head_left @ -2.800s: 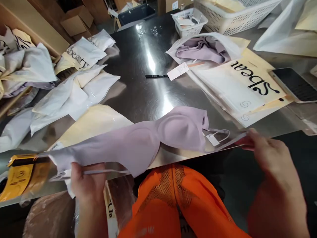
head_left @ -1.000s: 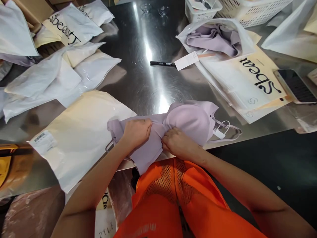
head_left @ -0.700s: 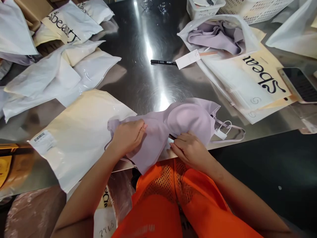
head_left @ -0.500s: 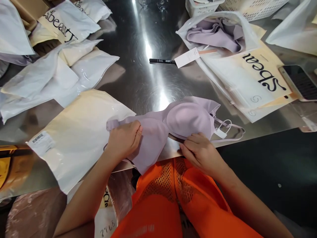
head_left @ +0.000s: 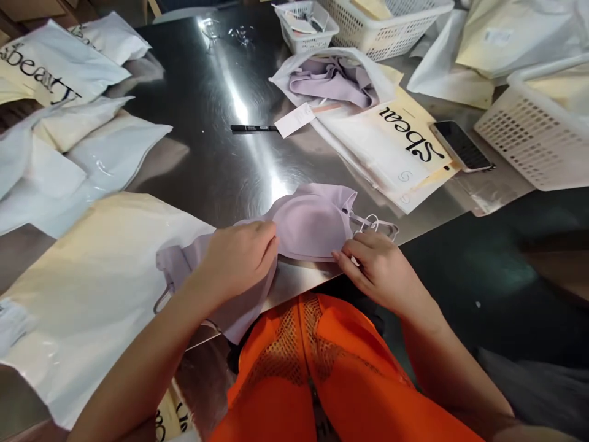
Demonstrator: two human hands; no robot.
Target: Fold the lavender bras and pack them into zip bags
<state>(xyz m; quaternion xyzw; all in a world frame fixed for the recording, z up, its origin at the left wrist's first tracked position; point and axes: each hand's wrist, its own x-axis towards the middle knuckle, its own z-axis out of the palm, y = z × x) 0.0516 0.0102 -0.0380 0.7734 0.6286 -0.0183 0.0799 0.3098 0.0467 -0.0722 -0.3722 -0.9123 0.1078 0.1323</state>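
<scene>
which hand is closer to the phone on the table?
Right. The right hand sits at the lilac bra's strap end, below and left of the phone. The left hand presses the bra's other side, farther left.

Bright overhead light; glare streak across steel table [head_left: 216, 166]. Soft shadows. Wide-angle bending at edges; near foreground slightly blurred.

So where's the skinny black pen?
The skinny black pen lies on the shiny metal table, far from both hands, its tip touching a white paper tag.
</scene>
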